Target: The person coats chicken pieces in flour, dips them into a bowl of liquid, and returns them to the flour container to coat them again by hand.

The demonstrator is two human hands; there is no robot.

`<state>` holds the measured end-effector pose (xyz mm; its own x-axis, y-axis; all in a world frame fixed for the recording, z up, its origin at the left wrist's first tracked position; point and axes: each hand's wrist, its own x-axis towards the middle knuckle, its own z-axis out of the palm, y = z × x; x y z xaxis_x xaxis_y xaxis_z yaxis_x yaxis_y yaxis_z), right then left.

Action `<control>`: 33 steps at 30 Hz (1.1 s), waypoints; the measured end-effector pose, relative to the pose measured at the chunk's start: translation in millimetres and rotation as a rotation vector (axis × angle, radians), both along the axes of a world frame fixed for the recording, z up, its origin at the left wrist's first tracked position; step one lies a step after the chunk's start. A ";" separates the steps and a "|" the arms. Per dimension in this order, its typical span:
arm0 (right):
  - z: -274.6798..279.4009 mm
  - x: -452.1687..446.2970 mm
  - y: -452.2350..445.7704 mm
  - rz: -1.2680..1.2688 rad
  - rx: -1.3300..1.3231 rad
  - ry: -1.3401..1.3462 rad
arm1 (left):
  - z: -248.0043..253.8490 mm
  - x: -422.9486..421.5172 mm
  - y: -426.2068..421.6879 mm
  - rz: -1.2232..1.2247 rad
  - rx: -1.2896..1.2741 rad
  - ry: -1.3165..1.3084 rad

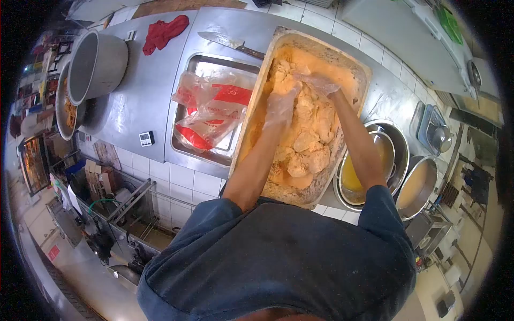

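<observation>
A large rectangular tub point(360, 80) holds orange flour-like powder and several coated pieces point(306, 140), which look like chicken. My left hand point(284, 104), in a clear plastic glove, is down among the powder and pieces on the tub's left side. My right hand point(319, 84), gloved the same way, reaches into the upper middle of the tub and touches the coated food. The fingers of both hands are partly buried or blurred by the gloves, so their grip cannot be made out.
Left of the tub, a steel tray point(179, 115) holds red-and-clear plastic bags point(214, 107). A knife point(230, 43) lies behind it. Further left are a timer point(146, 139), red cloth point(165, 33) and large pot point(99, 67). Bowls of yellow liquid point(350, 176) and pale liquid point(412, 187) stand right.
</observation>
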<state>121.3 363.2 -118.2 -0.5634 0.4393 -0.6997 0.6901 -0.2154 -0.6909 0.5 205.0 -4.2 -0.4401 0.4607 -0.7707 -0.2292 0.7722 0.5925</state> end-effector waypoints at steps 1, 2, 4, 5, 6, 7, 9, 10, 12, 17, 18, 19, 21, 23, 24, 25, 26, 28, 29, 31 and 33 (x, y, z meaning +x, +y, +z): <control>12.3 -0.9 -5.3 -0.039 -0.093 0.042 | 11.9 1.3 1.5 0.040 0.030 -0.038; 28.6 6.0 -9.5 -0.058 -0.144 0.029 | -8.0 4.0 1.3 0.087 0.166 -0.197; 47.0 26.3 -16.4 -0.049 -0.176 0.206 | -50.7 7.6 6.2 0.182 0.444 -0.516; 40.6 49.5 -18.8 -0.016 -0.167 0.394 | -57.0 10.8 1.8 0.176 0.493 -0.527; 46.7 53.5 -24.1 -0.036 -0.157 0.394 | -43.7 7.4 -4.5 0.171 0.543 -0.533; 62.9 52.5 -31.2 -0.056 -0.146 0.394 | -30.7 2.6 -9.0 0.167 0.594 -0.537; 90.3 40.4 -42.0 -0.201 -0.131 0.008 | -13.1 -6.3 -15.3 0.164 0.407 -0.429; 64.5 54.3 -33.5 0.034 0.098 0.174 | -6.5 -9.5 -19.8 0.159 0.313 -0.376; -6.4 90.1 -7.7 0.518 0.555 0.504 | 7.2 -11.8 -36.7 0.114 0.170 -0.243; 93.4 30.0 -26.4 0.691 0.489 0.047 | -88.1 1.8 -97.6 -0.422 -0.014 0.415; 80.3 26.7 -19.2 0.657 0.406 0.115 | -23.8 -0.9 -94.4 -0.279 -0.005 0.260; 67.3 23.4 -12.2 0.624 0.319 0.180 | 13.2 0.6 -97.1 -0.134 0.005 0.104; 15.2 0.9 5.6 0.358 0.293 0.183 | -28.8 15.1 -124.0 -0.186 0.219 0.489; 5.3 -27.6 7.7 0.288 0.576 0.271 | -41.6 24.7 -126.5 -0.086 0.293 0.526; 1.4 -39.3 10.8 0.325 0.680 0.259 | -39.5 24.6 -119.7 0.039 0.262 0.374; -5.4 -50.0 14.7 0.357 0.786 0.243 | -41.4 26.5 -113.2 0.142 0.245 0.338; -18.7 -57.0 18.5 0.417 0.777 0.144 | -43.0 28.3 -106.7 0.249 0.232 0.305; -12.7 -70.2 10.0 0.429 0.818 0.045 | -50.8 33.1 -101.5 0.346 0.180 0.354; -10.7 -69.3 0.3 0.382 0.872 0.047 | -56.0 33.0 -101.0 0.356 0.132 0.321; 33.5 -73.8 -21.3 0.366 0.818 0.071 | -53.7 23.1 -105.8 0.210 -0.039 0.029; 62.6 -75.3 -22.2 0.414 0.523 0.208 | -23.4 11.9 -102.8 0.236 -0.072 -0.116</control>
<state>46.1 341.0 -55.6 -0.8565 0.4094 -0.3144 0.4859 0.4340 -0.7586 12.4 102.1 -27.5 -0.4355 0.2985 -0.8493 -0.4708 0.7286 0.4974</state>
